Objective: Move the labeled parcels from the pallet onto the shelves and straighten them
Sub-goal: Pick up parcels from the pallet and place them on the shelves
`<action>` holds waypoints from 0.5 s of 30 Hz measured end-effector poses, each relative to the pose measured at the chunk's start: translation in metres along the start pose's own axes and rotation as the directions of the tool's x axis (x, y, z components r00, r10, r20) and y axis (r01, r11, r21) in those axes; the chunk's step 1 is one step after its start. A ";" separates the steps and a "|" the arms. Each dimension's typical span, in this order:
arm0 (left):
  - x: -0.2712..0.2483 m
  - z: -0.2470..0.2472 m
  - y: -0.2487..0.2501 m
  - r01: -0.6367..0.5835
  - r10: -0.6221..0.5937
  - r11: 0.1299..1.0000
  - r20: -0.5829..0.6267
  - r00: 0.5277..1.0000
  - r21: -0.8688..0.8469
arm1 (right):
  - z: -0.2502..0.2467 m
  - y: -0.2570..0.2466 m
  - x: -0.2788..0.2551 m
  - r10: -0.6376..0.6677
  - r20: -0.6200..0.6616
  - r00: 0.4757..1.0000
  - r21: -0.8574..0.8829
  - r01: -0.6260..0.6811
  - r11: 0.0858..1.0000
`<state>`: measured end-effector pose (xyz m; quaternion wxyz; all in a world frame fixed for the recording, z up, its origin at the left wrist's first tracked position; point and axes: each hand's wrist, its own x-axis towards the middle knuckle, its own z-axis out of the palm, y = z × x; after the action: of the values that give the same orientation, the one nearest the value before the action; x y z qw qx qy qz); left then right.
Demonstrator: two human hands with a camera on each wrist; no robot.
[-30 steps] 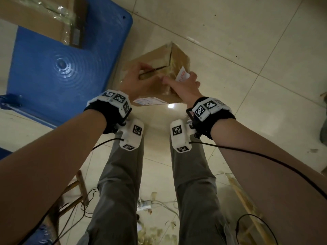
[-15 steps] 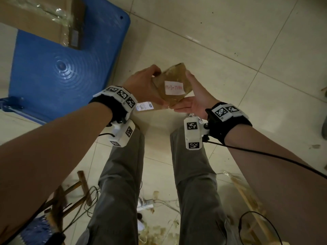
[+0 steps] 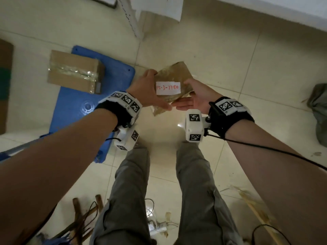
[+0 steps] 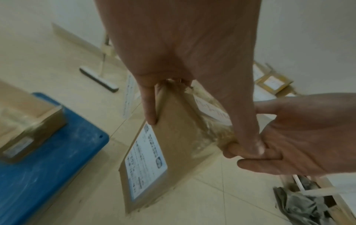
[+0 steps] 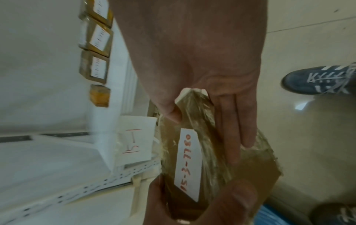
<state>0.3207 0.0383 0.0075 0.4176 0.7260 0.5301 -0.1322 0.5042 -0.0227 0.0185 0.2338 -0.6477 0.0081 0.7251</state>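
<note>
Small taped cardboard parcel [image 3: 172, 84] is held in the air between both hands above the tile floor [image 3: 230, 59], its handwritten label [image 3: 168, 88], "15-3-7780", facing up at the head camera and a printed shipping label [image 4: 145, 164] on another face. Left hand [image 3: 148, 91] grips the left side, thumb on one face and fingers wrapped round the lower corner; right hand [image 3: 192, 98] cups it from the right and below, fingers lying straight along the taped face, thumb on the edge. Risk, as I judge it: the tape wrap looks slick and the right hand only supports rather than pinches, so a quick turn toward the shelves could let the parcel slide out. Blue pallet [image 3: 74, 110] sits just left of the legs, another box [image 3: 74, 71] on it. White shelf unit [image 5: 57, 159] lies ahead with a "15-1" tag [image 5: 134, 141]; labeled parcels [image 5: 98, 38] already stand in a row there. Open floor between the person and the shelf; cables and scrap lie near the feet, a trip hazard.
</note>
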 end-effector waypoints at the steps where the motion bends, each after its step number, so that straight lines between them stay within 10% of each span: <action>1: -0.005 -0.013 0.015 -0.018 0.019 0.999 -0.016 1.000 0.033 | 0.000 -0.009 -0.014 -0.018 0.009 1.000 -0.003 0.018 1.000; 9: -0.044 -0.073 0.097 -0.072 0.110 0.968 -0.146 0.983 0.242 | -0.023 -0.058 -0.106 -0.105 0.051 0.993 -0.054 0.108 0.993; 15: -0.084 -0.124 0.153 -0.117 0.175 0.957 -0.206 0.963 0.266 | -0.028 -0.106 -0.178 -0.283 -0.142 0.948 -0.243 0.244 0.939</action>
<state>0.3905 0.0619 0.2081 0.2674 0.8207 0.4980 -0.0830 0.5766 0.0043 0.2125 0.2535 -0.7262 -0.1397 0.6236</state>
